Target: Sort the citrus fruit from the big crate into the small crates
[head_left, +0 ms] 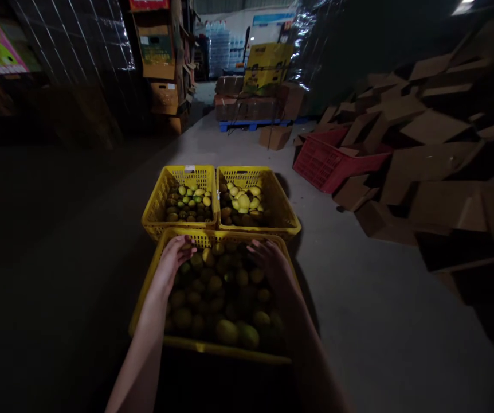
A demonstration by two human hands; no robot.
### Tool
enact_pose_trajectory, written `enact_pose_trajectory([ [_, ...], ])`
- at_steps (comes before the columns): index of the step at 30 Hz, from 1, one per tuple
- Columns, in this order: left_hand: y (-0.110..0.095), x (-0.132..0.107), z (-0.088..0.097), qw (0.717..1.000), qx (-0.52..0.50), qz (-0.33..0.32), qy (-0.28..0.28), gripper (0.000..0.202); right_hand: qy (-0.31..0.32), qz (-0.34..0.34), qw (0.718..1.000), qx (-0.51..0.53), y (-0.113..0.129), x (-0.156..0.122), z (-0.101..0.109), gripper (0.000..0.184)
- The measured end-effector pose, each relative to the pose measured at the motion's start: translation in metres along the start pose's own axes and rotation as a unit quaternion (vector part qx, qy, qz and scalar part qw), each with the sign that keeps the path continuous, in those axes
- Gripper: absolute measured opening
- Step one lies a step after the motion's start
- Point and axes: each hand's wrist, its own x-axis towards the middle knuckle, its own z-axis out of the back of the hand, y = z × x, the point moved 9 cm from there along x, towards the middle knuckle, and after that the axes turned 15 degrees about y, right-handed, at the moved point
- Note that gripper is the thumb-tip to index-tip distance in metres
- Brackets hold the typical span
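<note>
Below me is a large yellow plastic crate [223,348] holding many lemons [227,331], yellow to greenish in the dim light. My left hand [175,258] hovers over the crate's far left part, its fingers apart and slightly curved. Over the far right part, my right hand [270,261] is spread, with lemons beneath it; shadow blurs its outline. No fruit is visible in either hand. Against the far side stand two smaller-looking yellow crates. The left crate [149,215] has green and yellow lemons, and the right crate [287,212] has mostly yellow ones.
Flattened and open cardboard boxes [431,155] are heaped along the right, with a red crate [322,163] among them. Farther back, a blue pallet [251,125] carries cartons and a yellow box [266,66]. Stacked boxes [163,97] rise at the back left. Grey floor surrounds the crates.
</note>
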Motion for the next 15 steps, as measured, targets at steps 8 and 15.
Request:
enact_pose_trajectory([
  [8,-0.008,-0.004,-0.003,0.999,0.032,0.001,-0.002,0.028,-0.059,-0.101,0.981,-0.155,-0.045,0.006,0.002,0.032],
  [15,-0.014,-0.008,-0.005,0.997,0.076,-0.011,0.007,0.027,-0.037,-0.222,0.930,-0.292,-0.116,0.025,-0.016,0.018],
])
